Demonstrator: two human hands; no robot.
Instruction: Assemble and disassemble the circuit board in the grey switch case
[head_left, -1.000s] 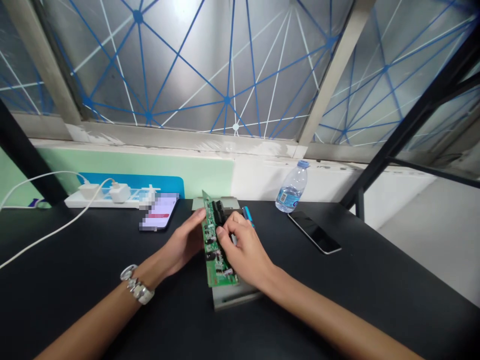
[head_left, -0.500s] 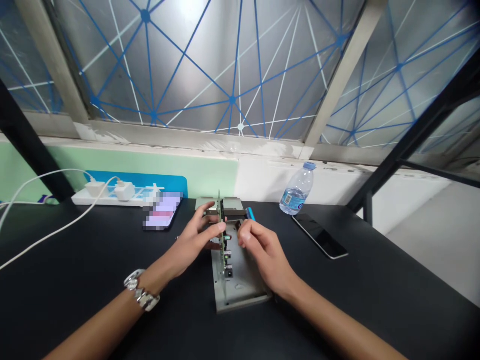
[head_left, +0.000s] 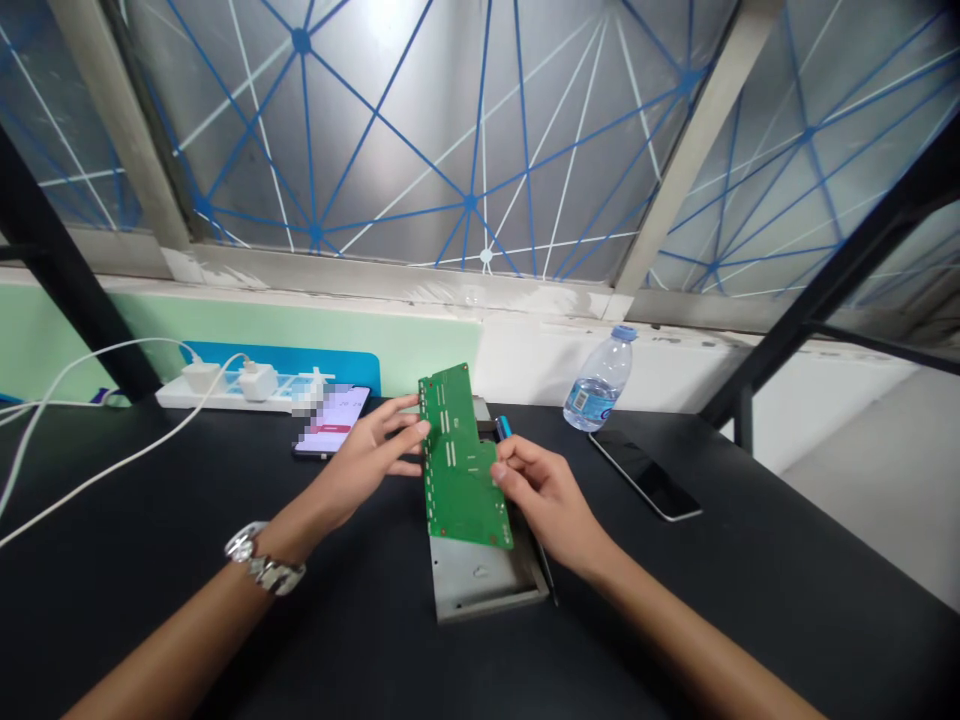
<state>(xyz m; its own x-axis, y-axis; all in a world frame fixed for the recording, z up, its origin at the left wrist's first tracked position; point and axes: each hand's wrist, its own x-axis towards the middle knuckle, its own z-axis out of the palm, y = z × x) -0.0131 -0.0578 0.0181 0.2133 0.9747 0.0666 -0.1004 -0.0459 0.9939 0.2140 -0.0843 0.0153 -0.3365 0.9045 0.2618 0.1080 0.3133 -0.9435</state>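
Observation:
A green circuit board (head_left: 459, 490) is tilted up above a grey metal tray (head_left: 487, 585), its flat green face with white slots towards me. My left hand (head_left: 379, 450) has its thumb and fingertips at the board's left edge, the fingers somewhat spread. At the board's right edge, my right hand (head_left: 544, 490) pinches it between thumb and curled fingers. The tray lies on the black table, its middle hidden behind the board. Along the tray's right side shows a blue-ended item (head_left: 503, 428), partly covered by my right hand.
A water bottle (head_left: 600, 380) and a dark phone (head_left: 645, 477) are on the right. To the left lie a lit phone (head_left: 334, 420) and a white power strip (head_left: 225, 392) with plugged-in cables. Behind the table (head_left: 360, 630) are a wall and patterned windows.
The circuit board has turned from edge-on to showing its green face. My right hand, earlier beside it, now grips its right edge; my left hand has shifted slightly left.

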